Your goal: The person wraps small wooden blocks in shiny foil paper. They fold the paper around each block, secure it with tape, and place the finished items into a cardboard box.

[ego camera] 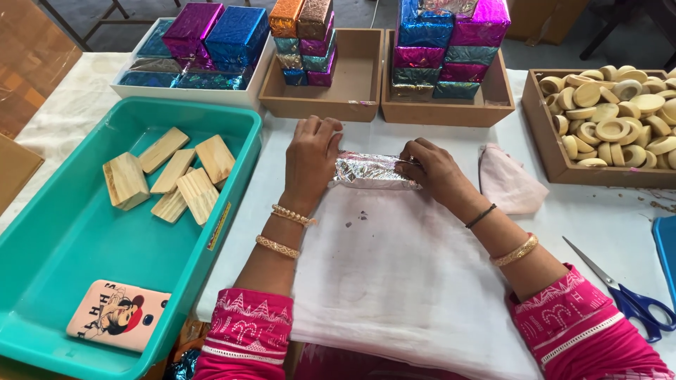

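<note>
Both hands work on one silver foil-wrapped block (372,171), lying flat on the white cloth (394,274) that covers the desk, approx. mid-frame, just in front of the two brown trays.

Left hand (312,156): fingers curled down over the block's left end, palm arched, closed on it; fingertips hidden behind the foil edge. Right hand (431,167): thumb and fingers pinched narrow on the block's right end, gripping the foil fold there. Block sits between the hands, touching both.

Rel. to the block:
- Left: teal plastic tub (63,281) w/ a loose pile of plain wooden blocks (172,176) in its far half; a phone in a pink cartoon case (117,314) in its near corner.
- Behind, left: white box (184,93) w/ purple and blue foil-wrapped blocks (215,32) stacked in it.
- Directly behind: left brown tray (352,77), a narrow stack of wrapped blocks in its left part, the rest bare; right brown tray (486,105) just beside it, w/ a taller stack of blue, pink and teal wrapped blocks (451,42).
- Right: a crumpled pinkish cloth (508,184) near the right hand, not touching it.
- Far right: wooden box (556,158) heaped w/ pale round wooden rings (616,119).
- Right and nearer the person: blue-handled scissors (627,295), blades slightly apart, well apart from the block.

Pink patterned sleeves and bangles on both wrists.
</note>
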